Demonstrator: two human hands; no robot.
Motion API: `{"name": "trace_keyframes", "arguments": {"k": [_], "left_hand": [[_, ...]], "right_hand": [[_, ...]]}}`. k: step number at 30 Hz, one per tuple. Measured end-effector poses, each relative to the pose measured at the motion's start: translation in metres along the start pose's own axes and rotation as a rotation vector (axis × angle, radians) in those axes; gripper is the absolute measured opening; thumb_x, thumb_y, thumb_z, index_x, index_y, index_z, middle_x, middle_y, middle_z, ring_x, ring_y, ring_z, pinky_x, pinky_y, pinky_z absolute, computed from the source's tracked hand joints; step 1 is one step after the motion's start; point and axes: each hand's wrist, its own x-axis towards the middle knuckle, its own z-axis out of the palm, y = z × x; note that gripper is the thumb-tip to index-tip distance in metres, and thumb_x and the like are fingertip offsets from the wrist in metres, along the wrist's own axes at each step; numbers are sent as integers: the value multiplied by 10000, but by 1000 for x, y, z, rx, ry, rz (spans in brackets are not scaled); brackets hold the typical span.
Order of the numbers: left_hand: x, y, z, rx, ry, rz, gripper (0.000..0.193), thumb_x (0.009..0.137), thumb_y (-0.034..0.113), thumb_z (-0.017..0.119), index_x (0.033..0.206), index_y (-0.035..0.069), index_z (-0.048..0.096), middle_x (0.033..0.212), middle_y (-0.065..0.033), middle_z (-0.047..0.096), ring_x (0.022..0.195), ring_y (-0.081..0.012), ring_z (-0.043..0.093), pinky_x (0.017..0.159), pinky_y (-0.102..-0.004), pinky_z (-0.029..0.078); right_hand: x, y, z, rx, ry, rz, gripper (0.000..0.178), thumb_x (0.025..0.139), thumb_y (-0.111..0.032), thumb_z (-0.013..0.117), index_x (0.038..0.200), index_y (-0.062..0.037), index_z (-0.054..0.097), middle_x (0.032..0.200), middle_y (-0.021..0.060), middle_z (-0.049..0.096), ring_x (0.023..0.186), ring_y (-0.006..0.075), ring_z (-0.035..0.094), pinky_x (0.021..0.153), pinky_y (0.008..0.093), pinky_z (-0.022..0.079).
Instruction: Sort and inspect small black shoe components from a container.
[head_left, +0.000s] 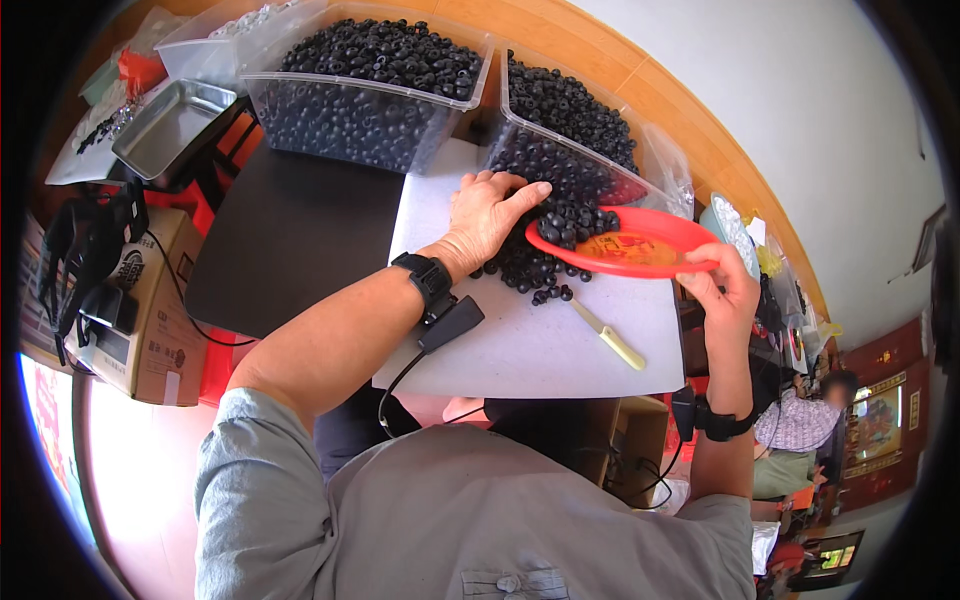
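Observation:
My right hand [725, 283] grips the right rim of a red oval plate [690, 232], with the thumb on the near side. The plate hangs tilted over the table's right side, and small round black pieces [572, 222] lie heaped at its left end. Against that end rests my left hand [492, 215], thumb stretched toward the plate and apart from the fingers, which are partly hidden. Below the plate, a loose pile of the same black pieces [535, 268] spreads over the white sheet [470, 360]. Just nearer lies a small knife with a cream handle [622, 347].
Two clear plastic bins full of black ring-like pieces, one on the left [350, 125] and one on the right [515, 140], stand along the far edge. A metal tray [175, 125] and a cardboard box [165, 320] are at the left. Another person [800, 420] sits at the far right.

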Motion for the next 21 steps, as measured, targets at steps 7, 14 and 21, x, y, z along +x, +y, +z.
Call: {"name": "trace_keyframes", "arguments": {"k": [7,14,21], "left_hand": [[3,-13,9,116,29,80,593,920,568,559,1154,45,710,1155,-199,644,1162,-368,501,1039,-437,380],[6,-11,6,19,77,117,506,975,453,539,1058,-12,720,1040,-233,665,1025,-380,572,954,-414,436],[9,-20,7,-2,79,96,526,945,479,559,1051,-8,725,1038,-239,661,1027,-393,561,955,-430,439]], "right_hand": [[37,-10,-1,11,-97,90,195,859,-159,759,925,-18,641,811,25,674,762,77,615,687,213,456],[80,-24,1,-35,-175,102,267,868,-291,747,883,-37,667,720,9,639,616,69,518,584,216,408],[105,-36,0,-108,-234,86,319,880,-354,726,883,-37,688,731,25,648,536,59,496,507,198,377]]}}
